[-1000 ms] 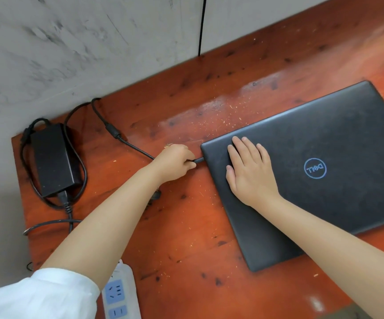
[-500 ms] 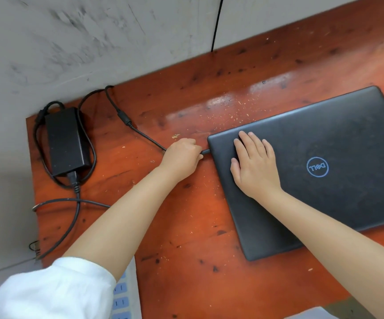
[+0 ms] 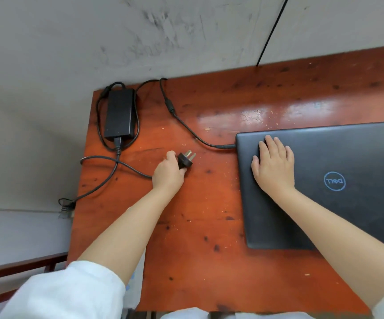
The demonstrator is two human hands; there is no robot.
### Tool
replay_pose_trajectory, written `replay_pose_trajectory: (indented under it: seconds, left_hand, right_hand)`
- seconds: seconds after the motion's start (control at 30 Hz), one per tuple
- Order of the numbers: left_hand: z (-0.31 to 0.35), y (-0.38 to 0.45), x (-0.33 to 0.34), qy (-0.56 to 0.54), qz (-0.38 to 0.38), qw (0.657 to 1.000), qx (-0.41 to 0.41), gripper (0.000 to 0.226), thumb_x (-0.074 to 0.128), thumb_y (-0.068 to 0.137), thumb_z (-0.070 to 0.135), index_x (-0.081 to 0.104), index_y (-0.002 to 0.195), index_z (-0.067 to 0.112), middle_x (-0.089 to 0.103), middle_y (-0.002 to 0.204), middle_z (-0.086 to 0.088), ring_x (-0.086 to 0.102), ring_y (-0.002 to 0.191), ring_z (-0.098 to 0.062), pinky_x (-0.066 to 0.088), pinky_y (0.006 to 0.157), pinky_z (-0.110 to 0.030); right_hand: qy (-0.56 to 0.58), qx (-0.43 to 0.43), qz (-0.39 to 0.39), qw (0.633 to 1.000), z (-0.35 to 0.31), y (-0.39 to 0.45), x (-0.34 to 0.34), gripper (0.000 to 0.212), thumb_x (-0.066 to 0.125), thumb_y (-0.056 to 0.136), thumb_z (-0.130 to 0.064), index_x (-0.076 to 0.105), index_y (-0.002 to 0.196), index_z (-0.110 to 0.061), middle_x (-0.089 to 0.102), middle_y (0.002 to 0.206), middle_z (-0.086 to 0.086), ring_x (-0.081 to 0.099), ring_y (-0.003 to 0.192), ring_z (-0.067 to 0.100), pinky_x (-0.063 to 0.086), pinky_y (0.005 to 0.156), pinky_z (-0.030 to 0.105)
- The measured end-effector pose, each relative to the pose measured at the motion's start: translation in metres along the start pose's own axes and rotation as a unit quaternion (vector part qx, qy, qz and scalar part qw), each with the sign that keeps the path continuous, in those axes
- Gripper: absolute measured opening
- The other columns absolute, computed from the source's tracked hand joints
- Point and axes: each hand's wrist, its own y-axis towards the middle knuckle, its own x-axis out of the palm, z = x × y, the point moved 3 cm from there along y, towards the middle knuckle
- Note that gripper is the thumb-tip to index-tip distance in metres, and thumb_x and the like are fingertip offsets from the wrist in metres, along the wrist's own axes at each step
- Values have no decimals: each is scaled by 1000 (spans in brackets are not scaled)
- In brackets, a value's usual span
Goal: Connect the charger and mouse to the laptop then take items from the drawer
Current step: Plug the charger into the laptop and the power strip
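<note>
The charger's round connector [image 3: 225, 146] sits in the left edge of the closed laptop [image 3: 338, 185], so that end looks done. The left hand [image 3: 167, 173] is closed around the wall plug [image 3: 184, 160], prongs pointing away, on the desk [image 3: 209, 249]. The right hand [image 3: 272, 168] lies flat and open on the lid. The power brick [image 3: 119, 113] rests at the far corner. Still to come, I'd say: mains, mouse, drawer, none in sight.

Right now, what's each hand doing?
Left hand: closed on the wall plug.
Right hand: open, flat on the laptop lid, holding nothing.
</note>
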Motion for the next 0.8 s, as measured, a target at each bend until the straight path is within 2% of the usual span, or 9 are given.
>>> replay_pose_trajectory:
  seconds: [0.1,0.17,0.3,0.4,0.5,0.57,0.67,0.73,0.8]
  left_hand:
    - [-1,-7,-5,-47,31,998,-3,34,50,93,19,39,120,2,59,116,-23,57,104,-41,47,83,-44]
    - [-11,-20,-16,-46,47,998,27,32,51,93,20,43,118,3,61,113,-21,58,101,-39,47,79,-42]
    - [-56,-56,-45,-15,70,988,135,34,61,87,19,51,116,5,63,112,-16,57,104,-34,46,81,-40]
    - [-95,-83,-65,-19,41,982,184,32,64,84,11,50,111,1,63,108,-19,58,99,-35,47,79,-40]
    - [-132,-109,-78,6,49,968,247,30,67,81,5,57,108,-4,66,100,-23,62,92,-37,51,75,-44]
    - [-166,-126,-85,25,64,950,304,27,72,74,-1,63,99,-9,68,93,-26,67,85,-37,57,67,-45]
    - [-179,-131,-85,60,66,938,334,26,77,67,-5,67,91,-10,72,87,-24,71,77,-35,61,60,-45]
    - [-183,-131,-80,79,66,934,343,30,77,68,-3,68,96,-8,74,84,-23,72,74,-35,61,58,-44]
    - [-188,-129,-76,89,56,941,322,35,70,78,5,62,111,-1,74,88,-20,70,76,-35,58,63,-40]
  right_hand:
    - [-18,10,-35,999,-4,0,0,42,40,94,-17,38,133,1,30,150,17,22,141,30,17,113,51]
    - [-11,7,-44,999,-16,-7,-2,41,40,94,-17,38,132,-1,29,151,13,20,141,27,15,113,53]
    - [63,-79,-33,994,-69,-52,6,39,51,88,-11,49,126,1,42,144,15,29,139,29,17,113,54]
    - [101,-114,-62,986,-109,-91,26,39,54,86,-9,51,124,1,44,142,17,32,137,32,20,112,52]
    - [99,-103,-90,986,-136,-122,48,42,53,88,-14,48,128,-2,37,147,16,27,139,30,17,113,51]
    - [88,-78,-87,989,-158,-148,63,43,51,90,-17,45,130,-3,32,150,15,23,141,30,13,114,52]
    - [51,-75,-85,992,-156,-159,72,46,46,93,-24,40,135,-7,29,152,12,19,143,28,9,116,51]
    - [31,-80,-72,994,-152,-160,74,46,44,94,-25,39,136,-8,31,151,12,20,142,28,10,116,50]
    - [27,-76,-58,995,-155,-162,75,46,45,93,-25,40,136,-8,33,150,12,22,142,28,12,116,50]
